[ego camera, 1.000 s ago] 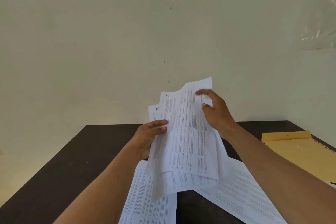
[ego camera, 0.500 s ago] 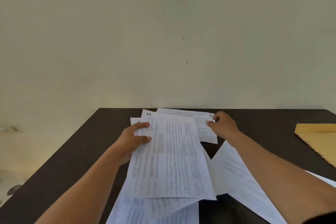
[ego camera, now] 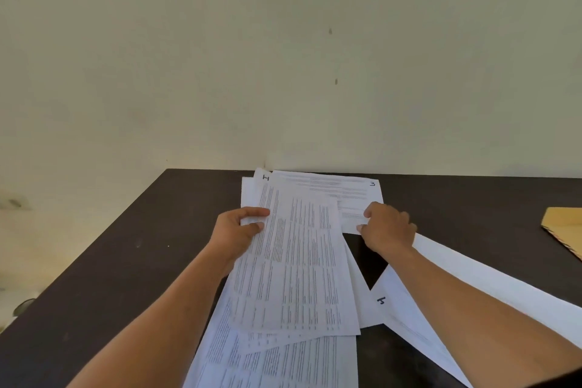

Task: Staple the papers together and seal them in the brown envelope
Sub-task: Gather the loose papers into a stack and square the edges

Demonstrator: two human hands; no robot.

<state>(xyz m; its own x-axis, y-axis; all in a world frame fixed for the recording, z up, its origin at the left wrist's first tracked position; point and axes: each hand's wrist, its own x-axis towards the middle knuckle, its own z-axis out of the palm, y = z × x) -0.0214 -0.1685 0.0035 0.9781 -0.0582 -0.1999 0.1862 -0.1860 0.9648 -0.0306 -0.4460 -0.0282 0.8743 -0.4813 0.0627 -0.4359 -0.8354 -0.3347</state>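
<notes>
Left fingers [ego camera: 256,212]: curled over the left edge of the sheet marked 1 [ego camera: 296,261], pinching it along with at least one sheet under it.
Right fingers [ego camera: 367,214]: bent and pressed together, nipping the near edge of the sheet marked 3 [ego camera: 346,194].
Left hand [ego camera: 234,230]: low over the tabletop [ego camera: 126,261], steadying the fanned stack from its left side.
Right hand [ego camera: 390,228]: just right of the stack, knuckles up, with its forearm crossing a loose sheet [ego camera: 504,287] that bears a handwritten mark, perhaps a 4.
Papers: overlapping but skewed. Sheet 3 pokes out at the far right, another sheet [ego camera: 283,362] juts toward the viewer, and the loose sheet lies apart to the right.
Brown envelope [ego camera: 563,227]: flat at the right edge of the tabletop, well apart from the papers, only partly in view.
Just changed: a second ago the sheets were held up in front of the wall [ego camera: 283,57]. Now they are down on the tabletop, and the right hand has left the top sheet for sheet 3.
Meaning for the task: this looks like gathering and ordering by page number. The edges are not yet squared, the loose sheet has not joined the stack, and no stapler shows, so stapling and sealing both remain.
</notes>
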